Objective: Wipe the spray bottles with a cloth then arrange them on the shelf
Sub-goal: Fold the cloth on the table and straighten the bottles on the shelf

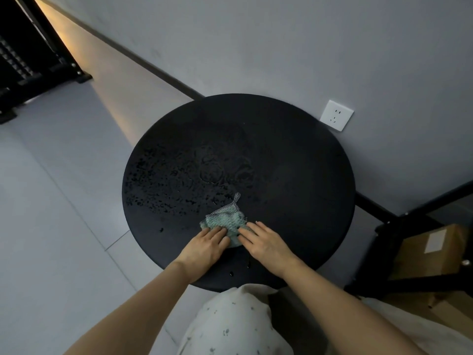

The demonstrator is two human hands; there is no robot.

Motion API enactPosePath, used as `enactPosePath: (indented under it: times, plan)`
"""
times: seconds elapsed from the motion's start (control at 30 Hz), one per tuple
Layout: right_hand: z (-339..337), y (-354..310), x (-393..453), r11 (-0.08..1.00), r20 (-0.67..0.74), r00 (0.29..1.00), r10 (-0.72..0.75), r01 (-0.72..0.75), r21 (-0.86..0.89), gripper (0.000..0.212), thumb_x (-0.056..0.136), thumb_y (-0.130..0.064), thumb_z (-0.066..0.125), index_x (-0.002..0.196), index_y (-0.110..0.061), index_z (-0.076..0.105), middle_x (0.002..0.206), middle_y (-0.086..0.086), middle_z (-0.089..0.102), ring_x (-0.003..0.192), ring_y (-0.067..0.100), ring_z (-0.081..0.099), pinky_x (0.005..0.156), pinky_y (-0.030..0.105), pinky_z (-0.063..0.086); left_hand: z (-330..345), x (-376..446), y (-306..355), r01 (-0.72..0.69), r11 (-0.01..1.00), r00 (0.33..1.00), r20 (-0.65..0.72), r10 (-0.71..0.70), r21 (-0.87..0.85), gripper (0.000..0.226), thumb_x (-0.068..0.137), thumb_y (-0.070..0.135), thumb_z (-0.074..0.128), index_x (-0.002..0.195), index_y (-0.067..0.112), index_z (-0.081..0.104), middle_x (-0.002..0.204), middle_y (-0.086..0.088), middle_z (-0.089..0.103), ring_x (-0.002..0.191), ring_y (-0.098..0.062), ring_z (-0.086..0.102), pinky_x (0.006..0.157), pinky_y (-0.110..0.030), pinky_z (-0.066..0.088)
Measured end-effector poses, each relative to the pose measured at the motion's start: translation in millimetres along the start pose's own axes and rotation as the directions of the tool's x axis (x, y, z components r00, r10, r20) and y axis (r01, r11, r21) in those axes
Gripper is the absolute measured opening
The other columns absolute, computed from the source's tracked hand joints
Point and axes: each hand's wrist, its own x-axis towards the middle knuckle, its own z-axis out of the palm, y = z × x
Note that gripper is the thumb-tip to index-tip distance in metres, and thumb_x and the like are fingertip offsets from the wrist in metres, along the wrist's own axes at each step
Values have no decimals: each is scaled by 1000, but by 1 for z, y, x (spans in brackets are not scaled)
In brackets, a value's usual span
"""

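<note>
cloth (227, 224): small green thing with a bit of white mesh sticking out the far side, lying on the near part of the table, pinned down under both sets of fingertips

left hand (204, 245): palm down, fingers stretched flat and together, tips pressing on the near-left edge of the cloth, not curled around it

right hand (265, 243): same deal, flat and palm down, fingers spread a little, tips resting on the near-right edge of the cloth, not gripping anything

table (294, 175): round, black, pushed right up against the wall; the left and middle of the top is covered in water droplets and wet rings, the right side looks drier

wall socket (336, 115): white, on the wall just past the far-right edge of the table

black rack (399, 219): metal frame to the right of the table, with a cardboard box (430, 252) sitting down inside it

dark shelf unit (28, 62): far left on the floor, well apart from the table

spray bottles: can't see any from here
</note>
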Motion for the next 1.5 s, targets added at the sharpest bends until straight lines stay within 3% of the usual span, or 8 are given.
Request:
enactPosePath:
  times: [0.13,0.3,0.37,0.47,0.8,1.03,1.27,1.5]
  plan:
    - [-4,-4,2,999,-65,997,-42,41,-11,26,77,-4,57,95,-10,75,100,6,72,96,24,68,87,39,55,0,-3,-2,49,998,998,31,-48,-41,50,44,19,93,90,14,74,98,-4,74,91,-20,71,74,-35,57]
    - [-22,-1,-2,1000,-125,992,-30,30,-7,35,77,-4,44,94,-9,75,94,7,73,89,20,70,85,36,54,-12,-1,-6,-16,1000,999,-31,16,3,52,38,18,94,87,13,78,95,-4,75,86,-19,72,73,-34,57]
    - [-34,3,-6,999,-156,987,-38,37,-8,26,72,0,66,96,-6,74,95,8,73,88,21,70,85,37,55,-25,1,-8,-39,999,997,-61,40,13,54,38,16,94,89,12,78,94,-5,75,86,-20,72,73,-36,57]
    - [-56,7,-11,1000,-127,992,10,-8,12,48,51,-4,89,96,-5,73,94,9,73,86,20,71,85,37,55,-44,5,-8,-77,997,991,-110,78,14,55,41,14,94,93,11,77,93,-4,75,88,-20,72,76,-37,56]
    - [-150,14,-75,988,-185,978,94,-114,-102,45,61,2,83,104,-1,70,103,15,71,94,23,69,98,40,43,-119,38,28,-292,954,937,-178,300,73,63,47,12,92,107,11,72,105,-6,73,98,-21,69,88,-39,52]
    - [-222,14,-160,930,-228,946,231,-283,-235,33,85,-4,43,104,-3,70,103,13,71,94,25,68,101,45,39,-182,77,95,-473,867,815,-296,498,157,56,56,16,88,109,14,71,109,-3,72,106,-24,66,91,-44,50]
    - [-284,0,-261,819,-323,854,408,-499,-284,26,84,-5,51,102,-4,70,99,10,70,91,22,66,103,43,38,-225,120,189,-628,756,634,-444,634,183,32,81,12,47,101,13,72,97,-2,73,97,-22,68,97,-41,45]
    - [-326,-25,-375,640,-303,721,623,-692,-334,45,62,-1,85,104,-3,70,102,10,70,93,23,68,101,46,38,-253,156,305,-784,597,468,-467,750,172,30,75,12,61,104,14,70,99,0,72,95,-19,68,93,-38,49]
